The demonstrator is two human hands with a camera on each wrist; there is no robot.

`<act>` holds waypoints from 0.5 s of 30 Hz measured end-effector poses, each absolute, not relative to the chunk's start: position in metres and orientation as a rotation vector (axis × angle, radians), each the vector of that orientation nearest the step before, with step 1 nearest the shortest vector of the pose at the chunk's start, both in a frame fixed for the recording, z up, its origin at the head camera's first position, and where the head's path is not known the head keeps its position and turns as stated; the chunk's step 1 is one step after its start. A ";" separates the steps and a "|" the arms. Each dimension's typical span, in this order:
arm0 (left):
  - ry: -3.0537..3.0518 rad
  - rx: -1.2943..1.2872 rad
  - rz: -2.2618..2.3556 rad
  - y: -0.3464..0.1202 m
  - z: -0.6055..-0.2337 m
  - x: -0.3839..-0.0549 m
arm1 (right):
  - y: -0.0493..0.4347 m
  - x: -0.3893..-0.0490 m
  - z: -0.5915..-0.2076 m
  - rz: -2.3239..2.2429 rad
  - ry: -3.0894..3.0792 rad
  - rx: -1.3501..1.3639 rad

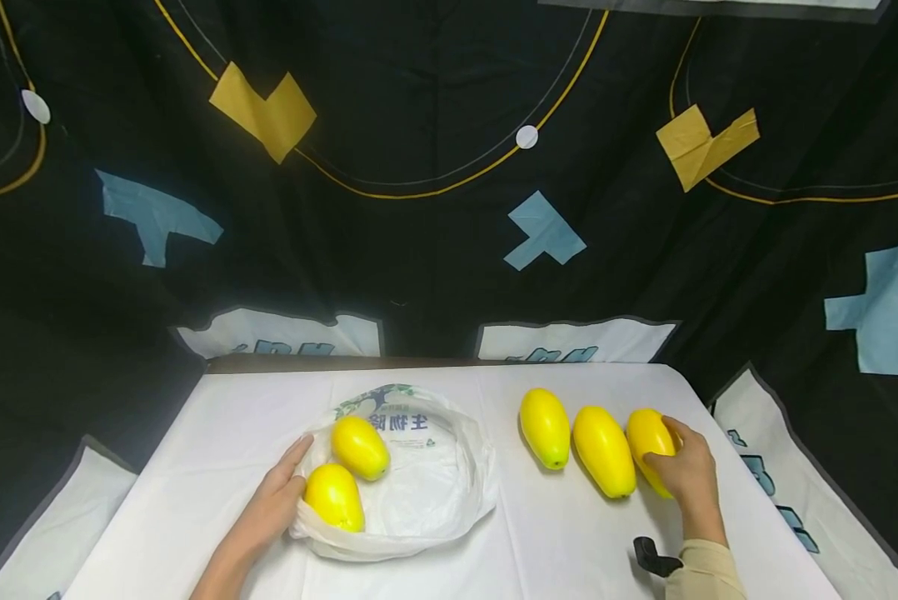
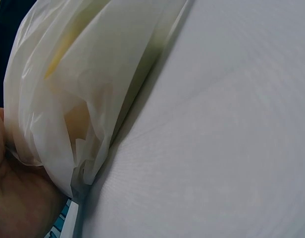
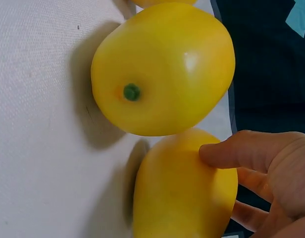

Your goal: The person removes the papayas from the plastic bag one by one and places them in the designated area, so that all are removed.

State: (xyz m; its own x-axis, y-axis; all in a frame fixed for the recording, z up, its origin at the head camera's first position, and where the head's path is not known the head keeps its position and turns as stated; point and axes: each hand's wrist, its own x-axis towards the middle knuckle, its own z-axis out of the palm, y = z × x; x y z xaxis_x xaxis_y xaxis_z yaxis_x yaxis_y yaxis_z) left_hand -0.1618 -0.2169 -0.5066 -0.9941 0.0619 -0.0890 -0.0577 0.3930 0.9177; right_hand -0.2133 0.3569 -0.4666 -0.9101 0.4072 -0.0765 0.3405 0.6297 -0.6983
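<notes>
My left hand (image 1: 275,493) holds the left rim of a white plastic bag (image 1: 426,517), which lies open with printing on its far inner side. Inside the bag are two yellow oval fruits, one (image 1: 360,447) farther back and one (image 1: 333,497) nearer. In the left wrist view, the bag's folded side (image 2: 108,64) hides most of the hand's fingers. At the right, my right hand (image 1: 685,467) grips the rightmost yellow fruit (image 1: 646,437) between thumb and fingers. Beside it lie a middle fruit (image 1: 603,454) with a greenish tip and a left fruit (image 1: 544,427).
A white cloth covers the table (image 1: 561,542). A small black object (image 1: 655,558) shows by the right sleeve (image 1: 704,571). Behind the table hangs a black curtain (image 1: 404,258) with tape pieces and yellow lines.
</notes>
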 end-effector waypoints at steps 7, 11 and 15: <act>2.525 0.001 1.675 -0.218 -0.508 -0.161 | 0.357 -0.213 -0.460 1.153 -2.757 -0.655; 2.531 0.009 1.675 -0.218 -0.508 -0.161 | 0.355 -0.213 -0.450 1.123 -2.748 -0.633; 2.530 0.010 1.679 -0.218 -0.507 -0.161 | 0.350 -0.213 -0.437 1.107 -2.721 -0.608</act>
